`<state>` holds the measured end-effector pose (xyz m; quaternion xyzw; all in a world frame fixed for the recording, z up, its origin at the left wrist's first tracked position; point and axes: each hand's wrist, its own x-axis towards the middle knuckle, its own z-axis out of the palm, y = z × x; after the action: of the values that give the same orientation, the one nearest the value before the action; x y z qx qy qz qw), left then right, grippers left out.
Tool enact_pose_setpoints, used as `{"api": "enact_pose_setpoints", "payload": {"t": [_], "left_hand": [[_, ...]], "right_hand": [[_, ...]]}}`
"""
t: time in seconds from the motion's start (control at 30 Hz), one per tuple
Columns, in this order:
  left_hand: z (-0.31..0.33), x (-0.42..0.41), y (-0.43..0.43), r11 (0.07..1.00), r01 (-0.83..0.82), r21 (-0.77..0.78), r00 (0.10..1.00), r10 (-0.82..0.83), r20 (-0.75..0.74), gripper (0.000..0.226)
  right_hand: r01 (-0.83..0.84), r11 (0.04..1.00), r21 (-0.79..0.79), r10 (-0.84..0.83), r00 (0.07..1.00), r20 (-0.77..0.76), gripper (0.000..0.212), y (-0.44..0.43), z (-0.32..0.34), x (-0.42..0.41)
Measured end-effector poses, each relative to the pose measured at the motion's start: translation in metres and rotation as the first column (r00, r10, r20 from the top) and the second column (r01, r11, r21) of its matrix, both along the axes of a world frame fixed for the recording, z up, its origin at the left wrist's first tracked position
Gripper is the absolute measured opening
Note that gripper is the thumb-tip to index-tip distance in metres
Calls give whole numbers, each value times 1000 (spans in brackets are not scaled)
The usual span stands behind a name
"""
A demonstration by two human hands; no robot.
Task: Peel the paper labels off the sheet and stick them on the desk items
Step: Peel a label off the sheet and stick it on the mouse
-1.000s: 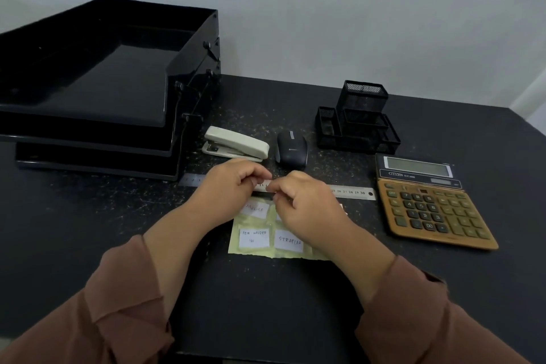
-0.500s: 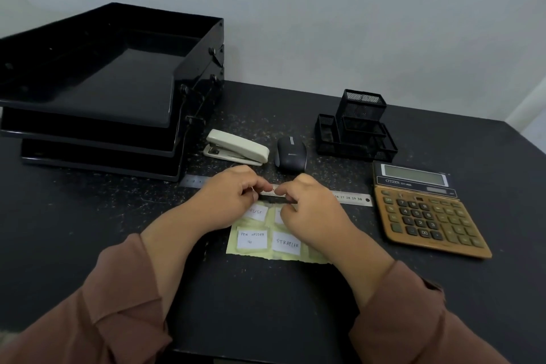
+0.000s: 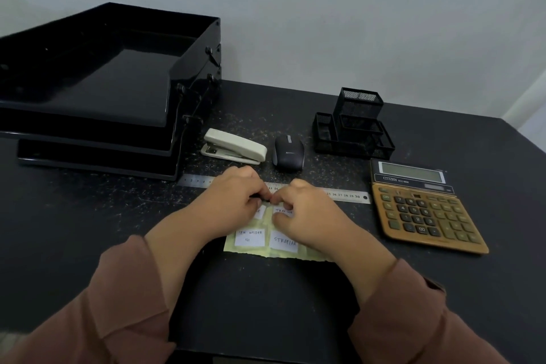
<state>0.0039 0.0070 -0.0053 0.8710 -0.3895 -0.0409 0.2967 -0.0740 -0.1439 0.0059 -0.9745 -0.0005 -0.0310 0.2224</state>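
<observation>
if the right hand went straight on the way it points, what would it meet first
The right hand points away and leftward, so it would likely meet the left hand first, close beside it over the ruler. Whether they touch is unclear.

The pale yellow backing sheet lies flat on the dark surface right before me, its near edge ragged. In its near row I see two white labels whole, the PEN HOLDER label and the STAPLER label. A TRAY label behind them is partly hidden. Past the sheet the steel ruler lies crosswise, then the cream stapler and dark mouse lie side by side. The black mesh pen holder stands right of the mouse. The gold calculator sits on my right and the stacked black letter tray far left.
</observation>
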Motion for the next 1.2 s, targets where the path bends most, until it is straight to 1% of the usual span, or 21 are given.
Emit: {"api": "enact_pose_setpoints", "payload": {"t": [0.17, 0.33, 0.43, 0.53, 0.67, 0.97, 1.2], "left_hand": [[-1, -3, -1, 1000, -6, 26, 997, 4, 83, 20], [-3, -2, -1, 999, 5, 35, 991, -10, 135, 24], [-2, -1, -1, 1000, 10, 26, 995, -13, 98, 32], [-2, 0, 1, 999, 33, 21, 996, -34, 80, 35], [-3, 1, 3, 998, 30, 48, 996, -34, 87, 29], [-1, 3, 4, 997, 42, 58, 999, -44, 30, 17], [3, 1, 5, 999, 29, 33, 999, -29, -16, 17]], "right_hand": [[1, 1000, 8, -1, 1000, 1, 30, 0, 1, 0], [4, 1000, 3, -4, 1000, 17, 29, 1, 0, 0], [3, 1000, 5, -3, 1000, 14, 29, 1, 1, 0], [12, 1000, 13, -12, 1000, 9, 28, 0, 1, 0], [18, 1000, 25, -18, 1000, 9, 28, 0, 1, 0], [12, 999, 48, -13, 1000, 6, 28, 0, 4, -1], [6, 998, 54, -5, 1000, -24, 32, -1, 6, -2]]}}
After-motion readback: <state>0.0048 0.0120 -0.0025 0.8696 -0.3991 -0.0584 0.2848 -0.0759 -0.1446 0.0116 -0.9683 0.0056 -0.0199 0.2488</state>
